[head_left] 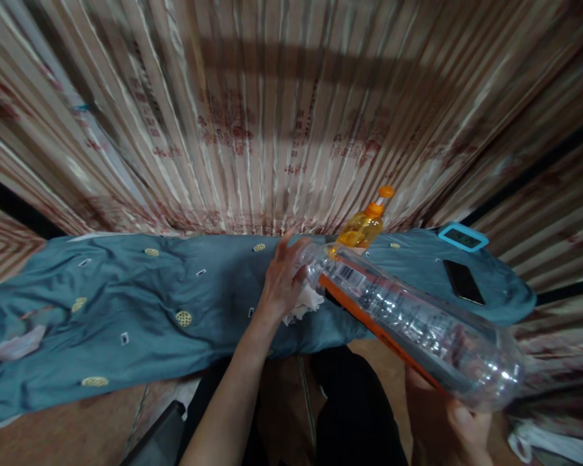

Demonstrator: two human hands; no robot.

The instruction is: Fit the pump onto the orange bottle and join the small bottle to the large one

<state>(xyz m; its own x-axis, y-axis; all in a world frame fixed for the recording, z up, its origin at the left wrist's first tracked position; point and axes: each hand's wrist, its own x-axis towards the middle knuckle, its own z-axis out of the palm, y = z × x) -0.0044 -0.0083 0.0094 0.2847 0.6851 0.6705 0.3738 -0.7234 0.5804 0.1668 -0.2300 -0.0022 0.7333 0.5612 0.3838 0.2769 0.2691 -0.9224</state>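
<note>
A large clear plastic bottle (418, 317) with an orange-edged label and a barcode lies slantwise in the air before me, its neck to the left and its base to the lower right. My left hand (284, 278) is closed at the neck end, with some fingers hidden behind it. Under that hand a crumpled white tissue (305, 304) shows; whether the hand grips it too I cannot tell. My right hand (454, 414) holds the bottle from below near the base, its thumb against the side. Just behind the neck stands a yellow pump bottle (362, 226) with an orange top.
A blue-green patterned cloth (140, 310) covers the long narrow table. At its right end are a blue-framed digital clock (463, 237) and a dark phone (463, 281). A pale crumpled piece (19, 344) lies far left. Pleated curtains (272, 129) hang close behind and at the sides.
</note>
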